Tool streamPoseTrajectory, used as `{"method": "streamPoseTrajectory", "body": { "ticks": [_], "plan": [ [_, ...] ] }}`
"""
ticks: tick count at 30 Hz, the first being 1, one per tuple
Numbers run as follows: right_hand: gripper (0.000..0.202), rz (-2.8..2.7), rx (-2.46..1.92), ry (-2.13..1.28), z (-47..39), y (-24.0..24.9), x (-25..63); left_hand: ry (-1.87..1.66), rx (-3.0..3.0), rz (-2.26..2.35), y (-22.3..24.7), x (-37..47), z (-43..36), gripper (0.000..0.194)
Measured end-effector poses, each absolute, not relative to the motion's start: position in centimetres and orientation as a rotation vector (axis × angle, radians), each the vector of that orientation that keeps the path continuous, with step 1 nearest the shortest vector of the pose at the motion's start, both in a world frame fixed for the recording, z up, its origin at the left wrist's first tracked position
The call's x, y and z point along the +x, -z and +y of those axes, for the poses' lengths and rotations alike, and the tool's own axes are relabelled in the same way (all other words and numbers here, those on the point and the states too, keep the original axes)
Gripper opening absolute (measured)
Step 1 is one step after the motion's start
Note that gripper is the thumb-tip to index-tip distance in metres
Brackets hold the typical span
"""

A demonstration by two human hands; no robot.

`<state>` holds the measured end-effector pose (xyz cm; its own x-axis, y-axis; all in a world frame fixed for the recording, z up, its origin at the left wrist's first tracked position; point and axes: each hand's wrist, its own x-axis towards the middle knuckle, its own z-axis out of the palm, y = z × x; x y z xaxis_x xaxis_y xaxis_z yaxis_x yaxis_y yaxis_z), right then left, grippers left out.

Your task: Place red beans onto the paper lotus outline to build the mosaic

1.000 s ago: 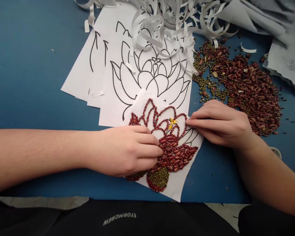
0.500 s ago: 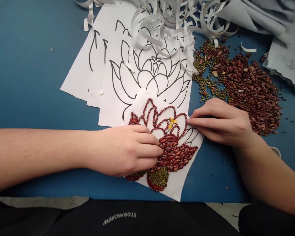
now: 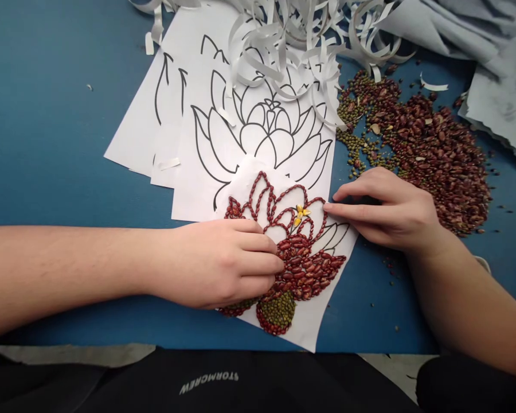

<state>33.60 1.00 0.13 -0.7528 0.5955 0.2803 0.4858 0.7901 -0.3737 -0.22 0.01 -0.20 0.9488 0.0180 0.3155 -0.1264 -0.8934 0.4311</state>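
- Red beans [image 3: 316,272] fill the lower part of the bean picture [image 3: 316,315], which lies askew on the blue desk [image 3: 47,143] right before me, one corner pointing my way.
- My right hand [image 3: 329,203] comes in from the right, its fingertips at the rim of the bean-lined upper petal, touching it or just beside it; I cannot tell which.
- Two of its fingers sit a narrow gap apart; the thumb is hidden, so I cannot tell whether they pinch a bean.
- Drawn petals [image 3: 333,236] with no beans lie just on my side of those fingertips, slanting up to the right; my right hand is the nearer one to them.
- My left hand [image 3: 227,261] rests flat across the picture's left side with bent fingers; whether it grips anything, I cannot tell.
- It covers that side, so the paper's long axis is unclear to me.
- Yellow bits [image 3: 301,213] lie left of my right fingertips, green beans [image 3: 279,310] in a round patch below.
- Beyond my right hand is the loose bean pile [image 3: 447,160].
- Lotus drawings [image 3: 193,183] reach under the picture's far corner, with paper strips [image 3: 279,54] heaped over their far end.
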Motion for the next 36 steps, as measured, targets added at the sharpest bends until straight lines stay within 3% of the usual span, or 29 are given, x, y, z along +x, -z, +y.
{"method": "streamPoseTrajectory", "body": {
  "ticks": [11, 36],
  "plan": [
    [0.023, -2.599, -0.847, -0.378, 1.29, -0.37, 33.71, -0.438, 2.636, -0.076, 0.35, -0.30, -0.02, 0.026],
    [0.035, -2.636, -0.717, -0.226, 1.13, -0.27, 33.77, -0.468, 2.627, -0.086, 0.30, -0.17, 0.07, 0.030]
  ]
}}
